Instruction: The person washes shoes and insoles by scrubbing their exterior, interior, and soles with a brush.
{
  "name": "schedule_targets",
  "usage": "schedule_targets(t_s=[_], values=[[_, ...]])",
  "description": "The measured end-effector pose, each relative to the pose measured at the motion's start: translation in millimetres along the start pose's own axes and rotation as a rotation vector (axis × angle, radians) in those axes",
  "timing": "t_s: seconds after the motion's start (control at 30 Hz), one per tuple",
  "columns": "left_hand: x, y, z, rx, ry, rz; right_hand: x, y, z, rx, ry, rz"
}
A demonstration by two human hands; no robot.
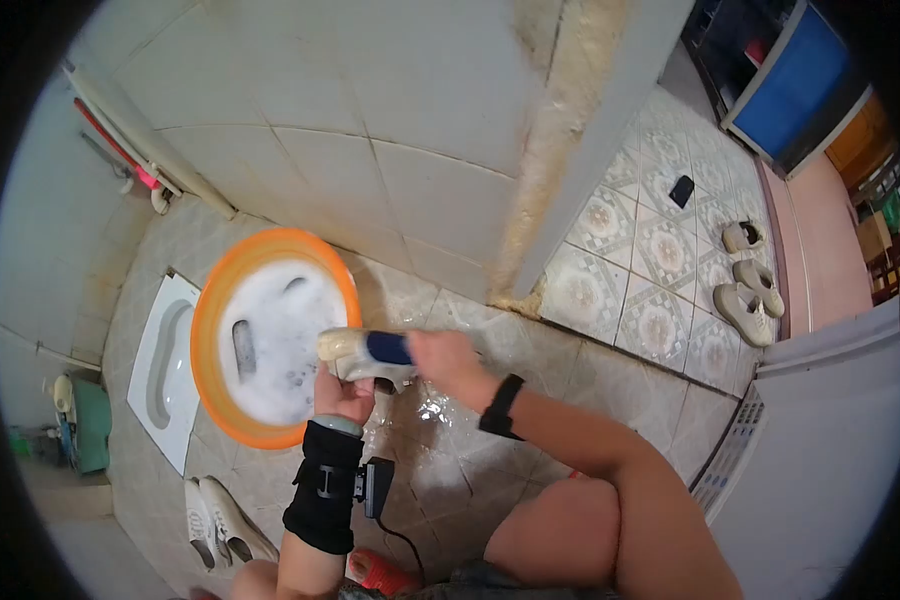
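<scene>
My left hand is closed around a pale, wet shoe, holding it from below beside the basin's right rim. With my right hand I grip what looks like a dark blue scrub brush against the shoe's upper side; its bristles are hidden. The orange basin stands to the left, full of white suds. A dark, elongated shape shows through the foam, too covered to name. Water and froth wet the floor tiles below my hands.
A white squat toilet lies left of the basin. A pair of white shoes rests at lower left, and several shoes sit beyond the raised doorway edge. A wall corner juts in ahead. A red slipper shows below me.
</scene>
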State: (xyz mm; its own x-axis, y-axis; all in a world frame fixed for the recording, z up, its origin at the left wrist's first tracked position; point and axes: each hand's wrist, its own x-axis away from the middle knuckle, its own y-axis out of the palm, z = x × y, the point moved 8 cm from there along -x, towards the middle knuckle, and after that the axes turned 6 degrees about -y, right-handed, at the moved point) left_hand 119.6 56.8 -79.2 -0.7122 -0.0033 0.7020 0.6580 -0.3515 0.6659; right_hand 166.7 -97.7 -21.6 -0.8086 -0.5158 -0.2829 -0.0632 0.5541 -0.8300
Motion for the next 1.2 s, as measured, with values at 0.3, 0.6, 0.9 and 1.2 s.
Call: schedule_targets(t_s=[0.3, 0.6, 0.9, 1.2], values=[[6, -1, -5, 0.04, -0.008, 0.033, 16, -15, 9, 0.143, 0.113, -0.037], [16, -23, -7, -0.049, -0.038, 0.097, 116, 10, 142, 0.172, 0.597, -0.233], [-4, -44, 33, -0.518, 0.331, 0.278, 131, 69, 142, -0.349, 0.882, -0.05], [43, 28, 52, -1.258, 0.693, 0.431, 104, 55, 112, -0.409, 1.045, -0.144]])
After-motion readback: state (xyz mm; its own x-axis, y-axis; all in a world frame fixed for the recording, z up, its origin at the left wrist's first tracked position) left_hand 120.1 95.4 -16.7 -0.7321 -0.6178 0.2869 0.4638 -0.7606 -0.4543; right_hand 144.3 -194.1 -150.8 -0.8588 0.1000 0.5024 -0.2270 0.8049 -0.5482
